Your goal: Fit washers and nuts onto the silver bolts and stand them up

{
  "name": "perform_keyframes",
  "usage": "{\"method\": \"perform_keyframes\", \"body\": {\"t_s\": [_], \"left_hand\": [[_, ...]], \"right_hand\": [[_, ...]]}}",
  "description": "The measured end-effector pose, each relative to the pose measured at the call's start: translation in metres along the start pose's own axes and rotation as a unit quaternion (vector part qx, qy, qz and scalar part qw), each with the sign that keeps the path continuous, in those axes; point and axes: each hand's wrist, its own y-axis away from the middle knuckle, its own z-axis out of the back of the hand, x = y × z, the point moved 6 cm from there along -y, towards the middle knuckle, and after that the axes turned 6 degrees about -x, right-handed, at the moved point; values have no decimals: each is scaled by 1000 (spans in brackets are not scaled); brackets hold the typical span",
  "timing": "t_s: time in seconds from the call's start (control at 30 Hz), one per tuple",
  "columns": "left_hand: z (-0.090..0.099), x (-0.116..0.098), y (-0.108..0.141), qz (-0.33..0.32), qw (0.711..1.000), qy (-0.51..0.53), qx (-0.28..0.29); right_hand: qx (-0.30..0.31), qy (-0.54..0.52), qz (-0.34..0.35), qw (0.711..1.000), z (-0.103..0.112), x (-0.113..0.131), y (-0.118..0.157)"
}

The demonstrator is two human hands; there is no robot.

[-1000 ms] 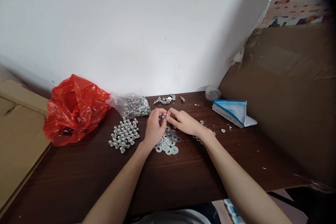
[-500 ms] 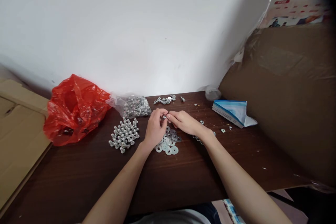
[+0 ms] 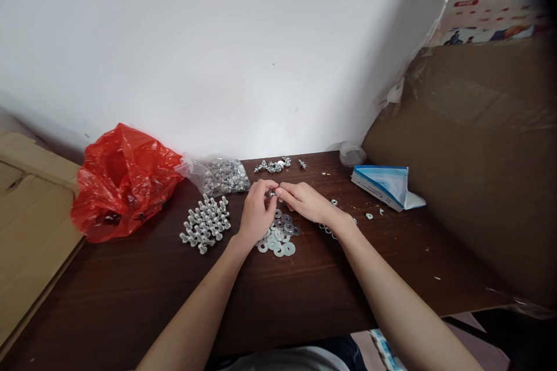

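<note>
Between thumb and fingers, my left hand pinches a small bolt with a washer on it. My right hand is closed at the bolt's right end, its thumb and forefinger meeting there; whether a nut is in them is hidden. Just below the hands lies a pile of flat washers. Left of my left hand, several bolts stand on their heads in a cluster. Several nuts lie partly covered by my right wrist.
At the back are a clear bag of hardware, a group of assembled bolts and one lone bolt. A red plastic bag sits left. On the right stand a blue-white box, a clear cup and a large carton.
Both hands stay in almost the same place, still joined at the bolt. Only slight finger movement shows; the objects on the table have not moved.
</note>
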Motion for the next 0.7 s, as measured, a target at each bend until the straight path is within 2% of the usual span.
{"method": "perform_keyframes", "body": {"t_s": [0.5, 0.7], "left_hand": [[1, 1, 0, 10, 1000, 10, -4], [0, 0, 0, 1, 1000, 7, -3]], "right_hand": [[-3, 6, -8, 1000, -1, -3, 0], [7, 5, 15, 1000, -4, -2, -1]]}}
